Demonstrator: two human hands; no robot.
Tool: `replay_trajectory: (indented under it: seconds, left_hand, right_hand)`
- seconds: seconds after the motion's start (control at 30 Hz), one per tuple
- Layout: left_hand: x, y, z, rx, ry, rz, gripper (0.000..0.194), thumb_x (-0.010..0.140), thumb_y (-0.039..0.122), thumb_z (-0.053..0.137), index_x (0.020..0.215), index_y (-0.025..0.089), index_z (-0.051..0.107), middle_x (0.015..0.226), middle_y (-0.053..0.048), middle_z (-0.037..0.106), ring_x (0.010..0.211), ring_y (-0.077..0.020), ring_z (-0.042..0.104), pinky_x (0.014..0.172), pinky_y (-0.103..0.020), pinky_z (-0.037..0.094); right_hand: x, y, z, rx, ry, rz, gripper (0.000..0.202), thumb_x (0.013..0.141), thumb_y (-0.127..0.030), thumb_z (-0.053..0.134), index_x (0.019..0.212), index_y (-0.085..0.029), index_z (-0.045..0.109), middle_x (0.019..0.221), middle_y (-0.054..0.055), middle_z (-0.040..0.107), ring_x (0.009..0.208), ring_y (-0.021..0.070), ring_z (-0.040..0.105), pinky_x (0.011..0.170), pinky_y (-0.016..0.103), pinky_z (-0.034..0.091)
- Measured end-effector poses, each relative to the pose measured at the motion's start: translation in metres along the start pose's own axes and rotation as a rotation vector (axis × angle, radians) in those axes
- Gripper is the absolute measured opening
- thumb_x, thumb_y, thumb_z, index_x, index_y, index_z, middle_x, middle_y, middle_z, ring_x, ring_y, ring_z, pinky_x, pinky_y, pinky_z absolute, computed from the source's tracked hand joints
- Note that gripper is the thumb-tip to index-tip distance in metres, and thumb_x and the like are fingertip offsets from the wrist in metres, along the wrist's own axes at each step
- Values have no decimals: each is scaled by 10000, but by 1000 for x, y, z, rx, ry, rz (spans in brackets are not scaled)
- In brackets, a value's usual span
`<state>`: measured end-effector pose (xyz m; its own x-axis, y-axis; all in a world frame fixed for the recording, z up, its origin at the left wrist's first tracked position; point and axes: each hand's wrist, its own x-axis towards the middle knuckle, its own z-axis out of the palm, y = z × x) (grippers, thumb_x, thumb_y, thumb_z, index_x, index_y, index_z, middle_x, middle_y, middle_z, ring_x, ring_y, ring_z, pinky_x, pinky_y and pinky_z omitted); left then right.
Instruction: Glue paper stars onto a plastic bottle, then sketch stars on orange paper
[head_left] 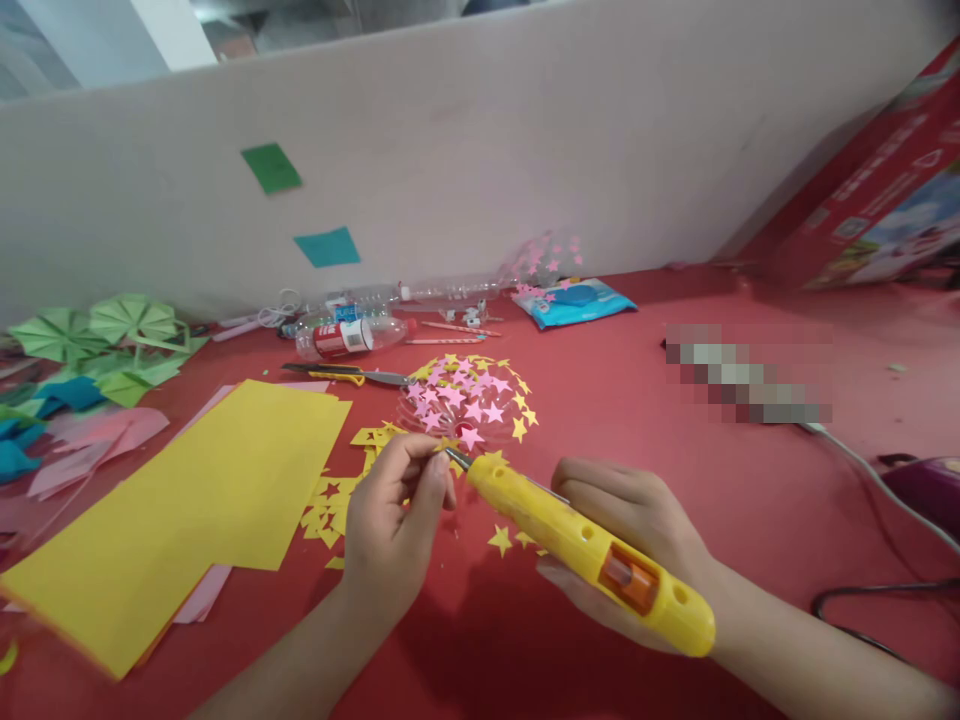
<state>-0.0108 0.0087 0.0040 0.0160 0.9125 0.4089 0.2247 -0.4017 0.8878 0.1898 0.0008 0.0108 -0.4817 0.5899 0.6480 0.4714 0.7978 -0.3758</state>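
Note:
My left hand (401, 505) pinches a small yellow star (448, 443) between thumb and fingertips. Around a yellow glue gun (555, 520) my right hand (630, 520) is closed, and the gun's metal nozzle touches or almost touches that star. Just beyond my hands sits a clear plastic piece covered in pink and yellow stars (471, 395). Loose yellow stars (500, 541) lie on the red table (480, 640) between my hands. Cut yellow paper scraps (326, 510) are left of my left hand.
Yellow sheets (202, 490) cover the left side, near green folded paper (135, 318). Plastic bottles (352, 337), a cutter (337, 374) and a blue packet (576, 302) stand toward the wall. A pixelated object with a white cable (862, 465) lies at right.

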Motion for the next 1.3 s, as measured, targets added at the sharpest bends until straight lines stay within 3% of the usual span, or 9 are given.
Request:
replay_trajectory:
  seconds: [0.7, 1.3]
  left_hand:
    - [-1, 5, 1, -13, 11, -22, 95, 925, 244, 505, 853, 214, 561, 591, 58, 553, 449, -69, 473, 427, -169, 400]
    - [0, 3, 0, 77, 16, 43, 90, 936, 245, 491, 875, 219, 551, 595, 66, 547, 462, -71, 488, 458, -172, 414]
  right_hand:
    - [-6, 3, 6, -1, 11, 40, 243, 855, -293, 518, 656, -210, 406, 614, -33, 379, 503, 104, 327, 476, 244, 239]
    - [1, 0, 0, -130, -4, -52, 310, 884, -318, 494, 624, -233, 349, 547, -40, 382, 455, 106, 339, 443, 247, 247]
